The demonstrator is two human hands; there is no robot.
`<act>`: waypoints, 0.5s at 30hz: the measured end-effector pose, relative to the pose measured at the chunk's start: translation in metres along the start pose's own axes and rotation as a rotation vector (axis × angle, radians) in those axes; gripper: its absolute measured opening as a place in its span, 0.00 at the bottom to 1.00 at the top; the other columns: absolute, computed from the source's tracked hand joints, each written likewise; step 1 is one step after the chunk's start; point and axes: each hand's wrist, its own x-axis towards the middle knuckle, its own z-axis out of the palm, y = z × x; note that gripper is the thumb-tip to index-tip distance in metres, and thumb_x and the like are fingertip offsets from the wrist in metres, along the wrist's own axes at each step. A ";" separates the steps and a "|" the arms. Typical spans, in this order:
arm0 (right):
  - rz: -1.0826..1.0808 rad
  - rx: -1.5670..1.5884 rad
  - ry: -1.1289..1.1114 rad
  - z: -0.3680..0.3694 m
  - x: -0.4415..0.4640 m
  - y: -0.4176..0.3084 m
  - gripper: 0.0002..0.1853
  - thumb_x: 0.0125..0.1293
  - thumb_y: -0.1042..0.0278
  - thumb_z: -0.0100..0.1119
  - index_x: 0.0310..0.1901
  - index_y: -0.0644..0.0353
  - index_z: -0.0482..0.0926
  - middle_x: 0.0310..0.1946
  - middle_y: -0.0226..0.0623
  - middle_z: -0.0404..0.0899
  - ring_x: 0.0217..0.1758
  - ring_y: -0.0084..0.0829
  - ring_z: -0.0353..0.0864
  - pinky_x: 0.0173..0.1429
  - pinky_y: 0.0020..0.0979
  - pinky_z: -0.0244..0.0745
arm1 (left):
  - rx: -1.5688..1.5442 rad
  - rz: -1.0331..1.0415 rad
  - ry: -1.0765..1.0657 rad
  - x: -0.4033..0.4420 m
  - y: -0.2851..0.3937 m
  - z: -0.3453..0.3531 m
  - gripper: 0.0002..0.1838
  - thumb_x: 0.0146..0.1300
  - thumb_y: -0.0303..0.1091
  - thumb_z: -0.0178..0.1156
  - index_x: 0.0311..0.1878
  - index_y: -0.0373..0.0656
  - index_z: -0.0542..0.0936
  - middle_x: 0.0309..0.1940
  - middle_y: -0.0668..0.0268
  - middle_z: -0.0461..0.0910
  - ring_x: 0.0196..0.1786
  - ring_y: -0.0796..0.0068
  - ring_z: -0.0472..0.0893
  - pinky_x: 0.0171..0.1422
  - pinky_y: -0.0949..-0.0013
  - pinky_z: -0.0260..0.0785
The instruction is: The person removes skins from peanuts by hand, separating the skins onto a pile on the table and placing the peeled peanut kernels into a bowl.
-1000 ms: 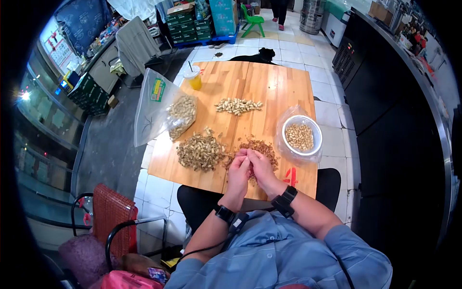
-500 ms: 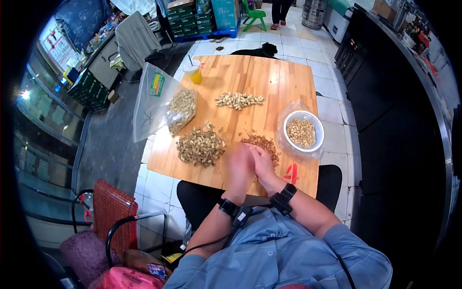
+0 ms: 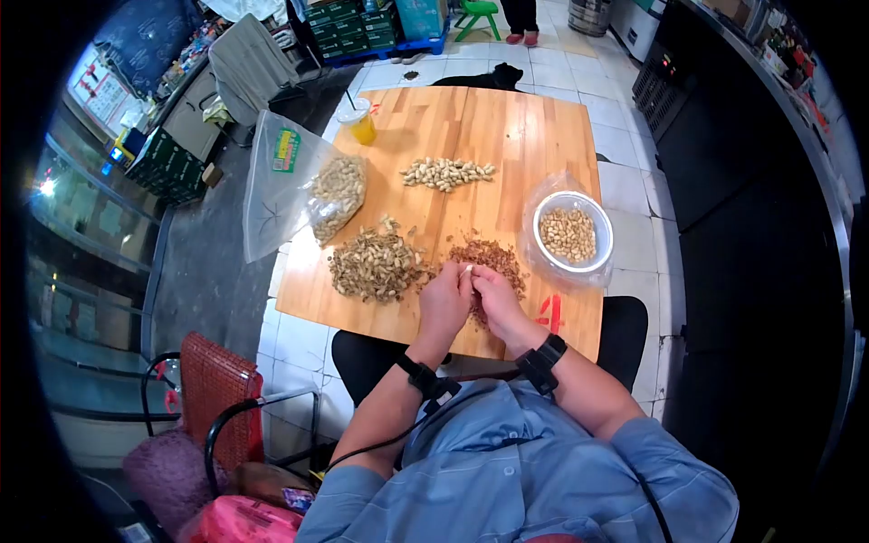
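Observation:
My left hand [image 3: 442, 300] and my right hand [image 3: 497, 299] meet at the fingertips over the near side of the wooden table [image 3: 534, 145]. Both are closed in a pinch around a small pale peanut [image 3: 468, 270], partly covered by the fingers. Just beyond and under them spreads a heap of reddish peanut skins [image 3: 493, 256]. Left of my left hand lies a pile of cracked shells [image 3: 373, 267]. A white bowl [image 3: 606, 237] in a clear plastic bag stands to the right, with shelled peanuts [image 3: 568, 234] inside. Unshelled peanuts [image 3: 445, 173] lie further back in a loose row.
At the table's left edge leans a clear bag of unshelled peanuts [image 3: 339, 195]. A lidded cup of yellow drink [image 3: 362, 129] with a straw stands behind it. A black dog [image 3: 484, 80] lies beyond the table, near a person's legs [image 3: 520, 18]. A red woven chair [image 3: 217, 394] is at lower left.
My left hand has turned and drawn slightly back, so the pale peanut between the fingertips now shows. My hands stay together. The whole view has shifted a little.

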 end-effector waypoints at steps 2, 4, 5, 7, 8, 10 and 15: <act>0.045 0.015 -0.009 -0.002 -0.002 -0.005 0.17 0.72 0.74 0.43 0.56 0.64 0.77 0.45 0.31 0.82 0.44 0.24 0.82 0.47 0.23 0.76 | 0.029 -0.001 -0.029 0.001 0.002 -0.001 0.09 0.67 0.39 0.60 0.40 0.43 0.79 0.23 0.56 0.80 0.29 0.51 0.82 0.31 0.54 0.71; 0.065 0.040 0.007 -0.001 -0.003 -0.008 0.16 0.72 0.74 0.43 0.56 0.64 0.77 0.45 0.31 0.82 0.44 0.24 0.82 0.47 0.23 0.77 | 0.072 -0.014 -0.072 0.002 0.005 -0.003 0.09 0.67 0.38 0.60 0.40 0.43 0.79 0.23 0.56 0.80 0.29 0.51 0.82 0.31 0.53 0.71; 0.075 0.052 0.014 -0.001 -0.002 -0.009 0.16 0.72 0.73 0.43 0.56 0.64 0.77 0.45 0.31 0.82 0.45 0.24 0.82 0.47 0.23 0.77 | 0.084 0.007 -0.069 0.001 0.003 -0.002 0.08 0.67 0.37 0.60 0.39 0.43 0.78 0.23 0.55 0.80 0.28 0.51 0.82 0.31 0.53 0.72; 0.089 0.049 -0.009 -0.003 -0.002 -0.010 0.16 0.72 0.73 0.44 0.56 0.64 0.78 0.46 0.32 0.82 0.45 0.24 0.82 0.48 0.24 0.77 | 0.107 0.049 -0.061 0.001 0.000 -0.001 0.06 0.68 0.36 0.58 0.39 0.44 0.78 0.23 0.54 0.81 0.27 0.52 0.82 0.31 0.53 0.73; 0.096 0.047 -0.020 -0.004 -0.002 -0.011 0.16 0.72 0.73 0.44 0.56 0.64 0.78 0.46 0.32 0.82 0.46 0.24 0.82 0.49 0.24 0.77 | 0.102 0.039 -0.063 0.001 -0.001 0.000 0.07 0.67 0.36 0.59 0.39 0.44 0.78 0.23 0.55 0.81 0.28 0.52 0.82 0.30 0.54 0.72; 0.104 0.037 -0.057 -0.012 0.003 -0.007 0.15 0.72 0.75 0.46 0.55 0.65 0.78 0.46 0.34 0.83 0.47 0.25 0.82 0.50 0.25 0.78 | 0.093 0.017 -0.068 0.001 -0.004 0.002 0.08 0.66 0.37 0.61 0.39 0.43 0.78 0.23 0.56 0.80 0.28 0.53 0.82 0.30 0.55 0.71; 0.096 -0.027 -0.006 -0.017 0.005 0.002 0.13 0.69 0.80 0.50 0.53 0.68 0.79 0.45 0.37 0.83 0.46 0.27 0.82 0.49 0.25 0.78 | 0.011 0.006 -0.059 0.002 -0.008 -0.001 0.07 0.67 0.36 0.60 0.40 0.44 0.78 0.23 0.56 0.80 0.28 0.53 0.82 0.30 0.55 0.72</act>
